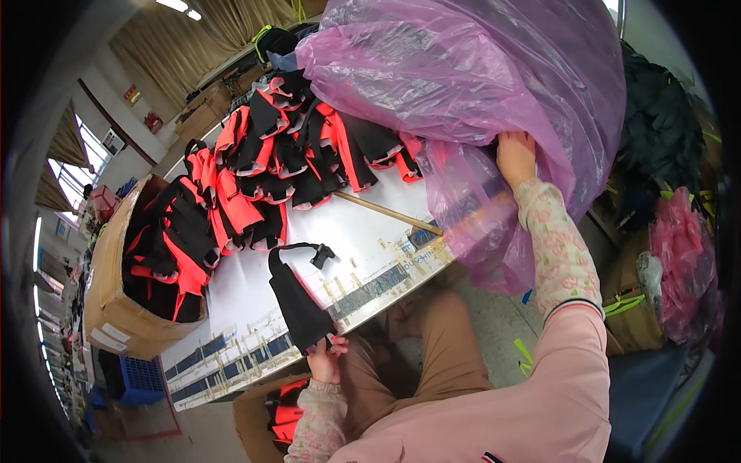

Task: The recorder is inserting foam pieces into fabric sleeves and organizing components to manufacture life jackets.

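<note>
My left hand [324, 359] is closed on the lower end of a black fabric piece [296, 302], low at the table's near edge. The piece is long and flat, with a thin strap curving from its far end across the white tabletop. My right hand [515, 158] is at the edge of a big, translucent purple plastic bag [463, 69]. Its fingers curl into the film and seem to grip it; the fingertips are partly hidden. A heap of black and neon-coral fabric pieces [309, 147] lies beyond my left hand, reaching up against the bag.
At the left, a cardboard box [116, 270] holds more black-and-coral pieces. A wooden stick [390, 214] lies on the taped table [370, 262]. Another open box [251, 417] stands below the near edge. Pink plastic [683, 262] and a carton [629, 309] are at the right.
</note>
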### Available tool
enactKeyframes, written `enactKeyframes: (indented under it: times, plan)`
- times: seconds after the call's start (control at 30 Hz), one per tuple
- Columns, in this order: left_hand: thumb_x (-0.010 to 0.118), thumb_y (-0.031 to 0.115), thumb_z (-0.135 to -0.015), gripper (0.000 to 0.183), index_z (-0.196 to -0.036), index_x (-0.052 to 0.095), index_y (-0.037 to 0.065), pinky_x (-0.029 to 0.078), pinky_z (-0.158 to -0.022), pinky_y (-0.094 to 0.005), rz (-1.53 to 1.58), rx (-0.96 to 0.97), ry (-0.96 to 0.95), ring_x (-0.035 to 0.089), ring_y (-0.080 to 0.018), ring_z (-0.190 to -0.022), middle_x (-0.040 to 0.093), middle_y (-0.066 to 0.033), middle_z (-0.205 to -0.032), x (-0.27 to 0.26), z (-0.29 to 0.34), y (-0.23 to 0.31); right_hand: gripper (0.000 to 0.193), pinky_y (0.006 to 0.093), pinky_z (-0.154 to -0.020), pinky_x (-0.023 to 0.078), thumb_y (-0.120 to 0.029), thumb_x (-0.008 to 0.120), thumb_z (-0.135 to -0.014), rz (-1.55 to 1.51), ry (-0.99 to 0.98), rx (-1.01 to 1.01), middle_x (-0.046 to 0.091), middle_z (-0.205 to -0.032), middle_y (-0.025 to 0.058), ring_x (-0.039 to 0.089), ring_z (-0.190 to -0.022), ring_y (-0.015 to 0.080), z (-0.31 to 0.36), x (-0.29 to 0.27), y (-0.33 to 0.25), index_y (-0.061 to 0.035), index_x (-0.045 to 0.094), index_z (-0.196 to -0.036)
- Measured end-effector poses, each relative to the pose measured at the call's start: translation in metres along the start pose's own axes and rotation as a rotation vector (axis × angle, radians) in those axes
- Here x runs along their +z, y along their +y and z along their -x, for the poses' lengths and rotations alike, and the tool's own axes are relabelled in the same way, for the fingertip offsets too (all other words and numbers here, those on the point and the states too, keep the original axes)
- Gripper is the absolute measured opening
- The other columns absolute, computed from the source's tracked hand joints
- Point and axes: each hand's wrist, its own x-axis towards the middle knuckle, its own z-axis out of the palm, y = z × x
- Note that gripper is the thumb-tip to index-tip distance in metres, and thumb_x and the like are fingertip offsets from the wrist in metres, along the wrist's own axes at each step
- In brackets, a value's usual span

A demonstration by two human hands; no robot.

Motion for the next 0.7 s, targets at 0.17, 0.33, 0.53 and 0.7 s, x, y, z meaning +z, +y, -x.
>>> enactKeyframes:
  times: [0.17,0.33,0.53,0.7]
  plan:
    - [0.043,0.019,-0.094,0.023,-0.099,0.051,-0.002,0.051,-0.065,-0.0352,0.021,-0.001,-0.031,0.062,-0.0253,-0.064,0.063,-0.0159,-0.076,-0.001,-0.007,0.000,0.024,0.0387,-0.079,0.041,-0.008,0.059,-0.071,-0.422,-0.009,-0.100,0.056,-0.092,0.0081,0.053,-0.091,0.0259,0.058,-0.082,-0.024,-0.0083,0.060,-0.096]
    - [0.043,0.018,-0.094,0.023,-0.099,0.051,-0.002,0.052,-0.063,-0.0337,0.017,0.004,-0.034,0.062,-0.0247,-0.064,0.063,-0.0161,-0.076,-0.006,-0.007,0.000,0.029,0.0387,-0.080,0.042,-0.002,0.062,-0.071,-0.678,0.002,-0.029,0.055,-0.098,0.0101,0.052,-0.094,0.0299,0.083,-0.079,-0.037,-0.0061,0.058,-0.100]
    - [0.044,0.021,-0.094,0.025,-0.099,0.051,-0.002,0.051,-0.062,-0.0320,0.005,0.009,-0.052,0.062,-0.0226,-0.063,0.063,-0.0159,-0.076,-0.005,-0.004,-0.005,0.035,0.0414,-0.089,0.039,-0.006,0.063,-0.070,-0.381,-0.036,0.114,0.052,-0.111,0.0114,0.047,-0.108,0.0313,0.030,-0.055,-0.026,-0.0044,0.057,-0.105]
    - [0.045,0.023,-0.094,0.027,-0.100,0.052,-0.002,0.051,-0.061,-0.0306,0.006,-0.015,-0.033,0.061,-0.0207,-0.062,0.063,-0.0151,-0.076,-0.004,0.000,-0.001,0.035,0.0431,-0.091,0.037,-0.008,0.062,-0.071,-0.456,0.080,0.038,0.054,-0.107,0.0112,0.049,-0.106,0.0306,0.036,-0.060,-0.030,-0.0045,0.058,-0.105]
